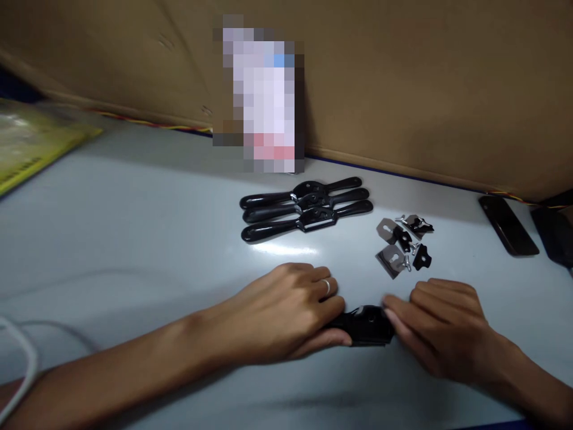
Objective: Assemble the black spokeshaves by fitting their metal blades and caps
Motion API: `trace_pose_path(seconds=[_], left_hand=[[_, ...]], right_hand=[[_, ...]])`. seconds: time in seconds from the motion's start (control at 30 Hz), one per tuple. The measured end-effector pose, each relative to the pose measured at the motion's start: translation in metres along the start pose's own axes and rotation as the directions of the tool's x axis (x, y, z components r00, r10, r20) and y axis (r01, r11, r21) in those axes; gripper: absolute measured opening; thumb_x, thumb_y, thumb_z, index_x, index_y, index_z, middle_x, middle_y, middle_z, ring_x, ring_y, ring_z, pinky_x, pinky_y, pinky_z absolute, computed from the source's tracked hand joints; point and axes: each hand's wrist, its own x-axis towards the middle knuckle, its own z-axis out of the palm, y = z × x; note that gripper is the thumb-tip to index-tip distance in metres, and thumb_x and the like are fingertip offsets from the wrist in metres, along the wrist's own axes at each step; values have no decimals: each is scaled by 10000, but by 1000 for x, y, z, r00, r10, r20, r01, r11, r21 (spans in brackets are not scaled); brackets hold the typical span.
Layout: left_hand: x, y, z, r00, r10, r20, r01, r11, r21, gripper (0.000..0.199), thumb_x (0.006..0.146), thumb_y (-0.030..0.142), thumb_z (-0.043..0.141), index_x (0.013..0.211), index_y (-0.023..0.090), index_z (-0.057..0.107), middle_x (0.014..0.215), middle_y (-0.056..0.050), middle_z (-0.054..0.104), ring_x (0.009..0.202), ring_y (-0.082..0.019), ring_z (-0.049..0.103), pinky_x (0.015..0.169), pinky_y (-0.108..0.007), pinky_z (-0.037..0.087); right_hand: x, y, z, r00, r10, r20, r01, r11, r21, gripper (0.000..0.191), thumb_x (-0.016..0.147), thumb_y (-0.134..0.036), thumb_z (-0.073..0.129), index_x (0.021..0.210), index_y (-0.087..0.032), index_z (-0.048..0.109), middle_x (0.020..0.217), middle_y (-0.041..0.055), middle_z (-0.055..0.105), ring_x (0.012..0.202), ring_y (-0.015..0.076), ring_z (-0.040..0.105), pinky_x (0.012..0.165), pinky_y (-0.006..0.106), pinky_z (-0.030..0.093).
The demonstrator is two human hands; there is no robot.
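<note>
My left hand (304, 307), with a ring on one finger, is closed around one handle of a black spokeshave (367, 328). At the other end of its middle body, my right hand (443, 328) has thumb and fingers closed on the tool, slightly blurred. The handles are mostly hidden by my hands. Behind them, three more black spokeshave bodies (317, 218) lie side by side. To their right is a loose group of parts: grey slotted blades (388, 230), black cap pieces (422, 258) and small silver screws (406, 263).
A dark phone (509, 226) lies at the right, beside another black object (553, 236). A yellow and clear plastic packet (36, 146) is at the far left. A brown cardboard wall (425, 77) stands behind the table (134, 197). A white cable (27, 352) loops at lower left.
</note>
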Motion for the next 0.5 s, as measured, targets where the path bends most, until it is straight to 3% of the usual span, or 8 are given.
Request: trace_pose_path(seconds=[0.1, 0.17, 0.27, 0.33, 0.5], left_hand=[[0, 0, 0, 1000, 1, 3, -1, 1000, -8, 485, 1065, 460, 299, 730, 193, 526, 676, -9, 572, 605, -171, 484, 550, -309, 262], [0, 0, 0, 1000, -4, 8, 4, 1000, -6, 484, 1062, 469, 308, 734, 192, 532, 679, -9, 572, 607, -171, 486, 550, -311, 267], [-1, 0, 1, 1000, -11, 19, 11, 1000, -5, 478, 1055, 481, 336, 735, 191, 542, 676, -9, 568, 614, -170, 493, 549, -314, 280], [-1, 0, 1, 1000, -9, 21, 9, 1000, -8, 484, 1057, 477, 332, 734, 190, 550, 678, -10, 568, 616, -171, 497, 546, -319, 290], [0, 1, 0, 1000, 0, 8, 0, 1000, -2, 516, 1066, 465, 288, 715, 190, 546, 667, -14, 569, 593, -174, 495, 531, -327, 302]], right_hand=[[1, -7, -1, 994, -65, 89, 55, 992, 110, 281, 944, -139, 454, 769, -174, 672, 538, -40, 455, 480, 129, 331, 489, 314, 262], [0, -7, -1, 993, -53, 108, 45, 996, 75, 296, 938, -123, 454, 724, -181, 651, 539, -36, 451, 484, 133, 332, 494, 320, 258], [-1, -2, 0, 1000, 22, 12, -21, 998, -62, 239, 928, -105, 519, 746, -168, 660, 564, -29, 497, 518, 130, 400, 529, 320, 290], [-1, 0, 0, 999, 30, -26, -32, 998, -57, 194, 930, -118, 537, 808, -156, 682, 577, -30, 518, 529, 126, 422, 539, 316, 306], [-2, -4, -1, 990, -87, 109, 79, 994, 75, 258, 935, -124, 452, 887, -167, 702, 555, -44, 466, 488, 131, 349, 497, 316, 283]])
